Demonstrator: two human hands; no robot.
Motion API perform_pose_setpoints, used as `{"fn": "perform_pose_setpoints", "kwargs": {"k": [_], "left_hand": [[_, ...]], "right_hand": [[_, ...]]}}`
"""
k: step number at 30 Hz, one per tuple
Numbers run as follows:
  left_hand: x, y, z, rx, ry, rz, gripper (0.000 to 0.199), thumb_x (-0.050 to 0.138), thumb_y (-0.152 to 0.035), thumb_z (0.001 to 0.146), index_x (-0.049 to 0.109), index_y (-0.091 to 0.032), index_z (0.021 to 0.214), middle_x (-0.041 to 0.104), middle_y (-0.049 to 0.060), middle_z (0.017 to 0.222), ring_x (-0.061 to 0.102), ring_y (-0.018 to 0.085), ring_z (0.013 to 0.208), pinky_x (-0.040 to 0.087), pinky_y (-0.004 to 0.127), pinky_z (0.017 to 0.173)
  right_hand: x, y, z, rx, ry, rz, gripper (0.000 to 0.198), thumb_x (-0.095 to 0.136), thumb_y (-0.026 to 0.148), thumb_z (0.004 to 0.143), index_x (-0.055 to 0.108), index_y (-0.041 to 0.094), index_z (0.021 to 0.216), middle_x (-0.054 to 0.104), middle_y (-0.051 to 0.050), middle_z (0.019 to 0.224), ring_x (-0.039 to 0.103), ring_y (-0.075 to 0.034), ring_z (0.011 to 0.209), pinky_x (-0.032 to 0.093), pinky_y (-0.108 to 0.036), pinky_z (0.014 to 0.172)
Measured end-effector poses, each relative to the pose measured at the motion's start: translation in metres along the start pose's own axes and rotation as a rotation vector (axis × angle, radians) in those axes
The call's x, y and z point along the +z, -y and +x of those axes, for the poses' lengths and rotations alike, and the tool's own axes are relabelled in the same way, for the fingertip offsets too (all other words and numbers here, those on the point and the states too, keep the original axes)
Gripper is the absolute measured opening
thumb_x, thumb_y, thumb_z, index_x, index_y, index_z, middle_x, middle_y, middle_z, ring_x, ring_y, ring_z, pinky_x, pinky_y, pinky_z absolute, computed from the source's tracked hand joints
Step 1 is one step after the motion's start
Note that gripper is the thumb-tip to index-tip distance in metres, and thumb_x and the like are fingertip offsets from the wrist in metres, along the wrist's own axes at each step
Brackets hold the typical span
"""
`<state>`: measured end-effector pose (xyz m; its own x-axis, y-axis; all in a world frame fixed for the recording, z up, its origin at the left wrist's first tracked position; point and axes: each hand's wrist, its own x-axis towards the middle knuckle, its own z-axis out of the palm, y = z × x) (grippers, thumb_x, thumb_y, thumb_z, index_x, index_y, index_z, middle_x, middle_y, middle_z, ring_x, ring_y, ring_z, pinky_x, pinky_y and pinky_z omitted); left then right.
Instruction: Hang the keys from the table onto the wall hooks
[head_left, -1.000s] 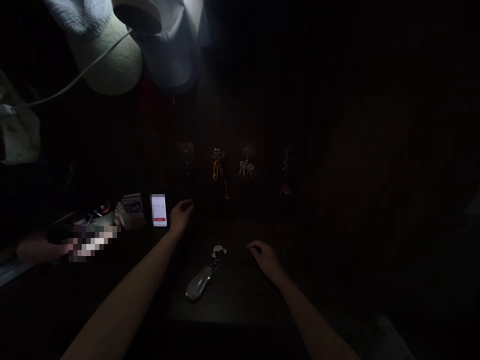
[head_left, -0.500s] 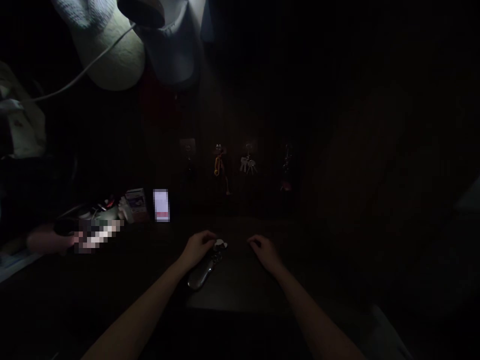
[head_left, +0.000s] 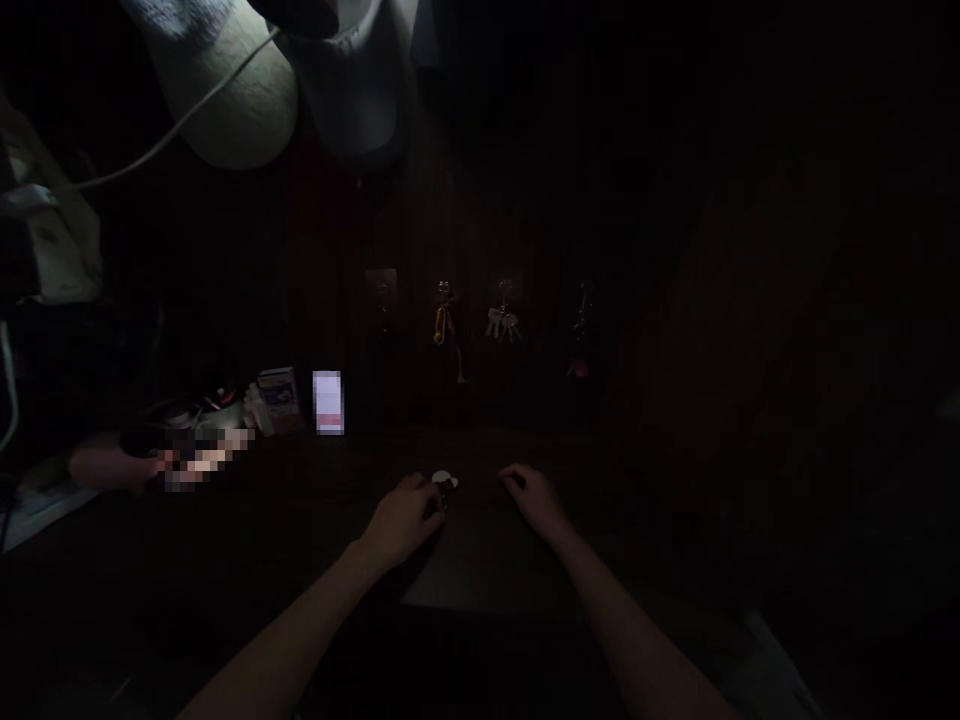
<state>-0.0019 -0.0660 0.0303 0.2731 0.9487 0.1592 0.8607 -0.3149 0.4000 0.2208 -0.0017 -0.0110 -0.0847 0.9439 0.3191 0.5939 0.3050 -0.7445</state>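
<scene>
My left hand (head_left: 406, 513) is on the dark tabletop (head_left: 472, 570), its thumb and fingers closed around the ring part of a keychain. The pale key heads (head_left: 445, 481) show just past the fingertips. The keychain's long dark fob is hidden under my palm. Some way to the right, my right hand (head_left: 534, 497) rests on the table with its fingers curled in. Nothing shows between them, though the light is dim.
Keys (head_left: 503, 323) and a yellow cord (head_left: 440, 325) hang on wall hooks beyond the table. A bright phone screen (head_left: 328, 403) stands upright beside a small box (head_left: 280, 400). Caps (head_left: 240, 100) hang at upper left, crossed by a white cable (head_left: 180, 125). Clutter lies at the left.
My left hand has moved down and toward me, over the keychain, and now grips it. The fob, visible before, is covered. My right hand has barely moved. The view has shifted slightly.
</scene>
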Motion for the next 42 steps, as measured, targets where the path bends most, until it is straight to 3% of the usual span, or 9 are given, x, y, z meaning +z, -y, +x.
{"fn": "perform_pose_setpoints", "kwargs": {"k": [4, 9, 13, 17, 21, 29, 36, 39, 42], "left_hand": [[0.004, -0.001, 0.001, 0.004, -0.017, -0.009, 0.012, 0.052, -0.025, 0.074, 0.061, -0.023, 0.081, 0.056, 0.005, 0.095, 0.055, 0.02, 0.092, 0.041, 0.028, 0.075], [0.009, 0.002, 0.005, -0.008, -0.128, -0.281, 0.014, 0.052, -0.031, 0.076, 0.063, -0.022, 0.074, 0.057, 0.005, 0.099, 0.054, 0.018, 0.094, 0.043, 0.029, 0.082], [0.007, 0.003, 0.01, -0.122, -0.187, -0.493, 0.018, 0.055, -0.035, 0.074, 0.065, -0.021, 0.067, 0.06, 0.006, 0.097, 0.057, 0.018, 0.092, 0.043, 0.03, 0.085], [0.002, 0.005, 0.013, -0.261, -0.166, -0.678, 0.023, 0.057, -0.039, 0.071, 0.068, -0.019, 0.077, 0.066, 0.006, 0.093, 0.059, 0.02, 0.092, 0.043, 0.029, 0.084], [-0.004, 0.006, 0.013, -0.355, -0.185, -0.833, 0.032, 0.057, -0.043, 0.071, 0.069, -0.016, 0.083, 0.069, 0.006, 0.09, 0.061, 0.02, 0.088, 0.045, 0.027, 0.076], [-0.019, 0.009, 0.018, -0.398, -0.262, -1.137, 0.053, 0.055, -0.058, 0.07, 0.066, -0.011, 0.09, 0.066, 0.008, 0.067, 0.061, 0.017, 0.053, 0.045, 0.027, 0.048], [-0.02, 0.02, 0.022, -0.326, -0.376, -1.363, 0.043, 0.054, -0.049, 0.074, 0.064, -0.011, 0.091, 0.068, 0.014, 0.094, 0.065, 0.021, 0.086, 0.051, 0.03, 0.07], [-0.021, 0.02, 0.018, -0.267, -0.381, -1.316, 0.038, 0.066, -0.033, 0.065, 0.064, -0.015, 0.098, 0.068, 0.011, 0.098, 0.064, 0.022, 0.092, 0.049, 0.033, 0.08], [-0.022, 0.018, 0.014, -0.254, -0.429, -1.173, 0.038, 0.068, -0.028, 0.062, 0.065, -0.018, 0.099, 0.069, 0.008, 0.098, 0.063, 0.022, 0.095, 0.046, 0.035, 0.086]], "right_hand": [[0.001, -0.002, -0.001, -0.009, -0.01, -0.003, 0.023, 0.044, 0.023, 0.076, 0.067, 0.022, 0.081, 0.068, -0.003, 0.091, 0.061, -0.018, 0.091, 0.043, -0.031, 0.082], [0.003, -0.004, 0.0, -0.012, -0.021, -0.001, 0.022, 0.044, 0.023, 0.076, 0.066, 0.022, 0.08, 0.068, -0.003, 0.091, 0.062, -0.018, 0.09, 0.043, -0.031, 0.083], [0.003, -0.004, 0.001, -0.004, -0.019, -0.009, 0.021, 0.045, 0.022, 0.075, 0.066, 0.022, 0.079, 0.068, -0.003, 0.09, 0.062, -0.018, 0.09, 0.043, -0.032, 0.083], [0.003, -0.004, 0.001, -0.007, -0.016, 0.002, 0.022, 0.045, 0.023, 0.076, 0.066, 0.022, 0.08, 0.068, -0.004, 0.092, 0.062, -0.018, 0.091, 0.043, -0.031, 0.083], [0.003, -0.006, 0.001, -0.016, -0.02, 0.016, 0.022, 0.045, 0.024, 0.076, 0.066, 0.02, 0.08, 0.068, -0.005, 0.091, 0.062, -0.018, 0.09, 0.044, -0.031, 0.083], [0.004, -0.01, 0.002, -0.032, -0.023, 0.027, 0.022, 0.045, 0.027, 0.076, 0.066, 0.022, 0.078, 0.068, -0.003, 0.089, 0.062, -0.019, 0.089, 0.044, -0.032, 0.083], [0.005, -0.012, 0.003, -0.041, -0.024, 0.01, 0.023, 0.044, 0.025, 0.076, 0.066, 0.021, 0.079, 0.067, -0.004, 0.089, 0.061, -0.019, 0.089, 0.044, -0.031, 0.082], [0.005, -0.013, 0.003, -0.042, -0.018, 0.008, 0.023, 0.043, 0.026, 0.076, 0.066, 0.021, 0.079, 0.067, -0.005, 0.09, 0.061, -0.019, 0.09, 0.043, -0.032, 0.083], [0.005, -0.014, 0.003, -0.047, -0.014, 0.014, 0.024, 0.043, 0.026, 0.076, 0.066, 0.021, 0.079, 0.067, -0.004, 0.091, 0.061, -0.019, 0.091, 0.043, -0.032, 0.084]]}}
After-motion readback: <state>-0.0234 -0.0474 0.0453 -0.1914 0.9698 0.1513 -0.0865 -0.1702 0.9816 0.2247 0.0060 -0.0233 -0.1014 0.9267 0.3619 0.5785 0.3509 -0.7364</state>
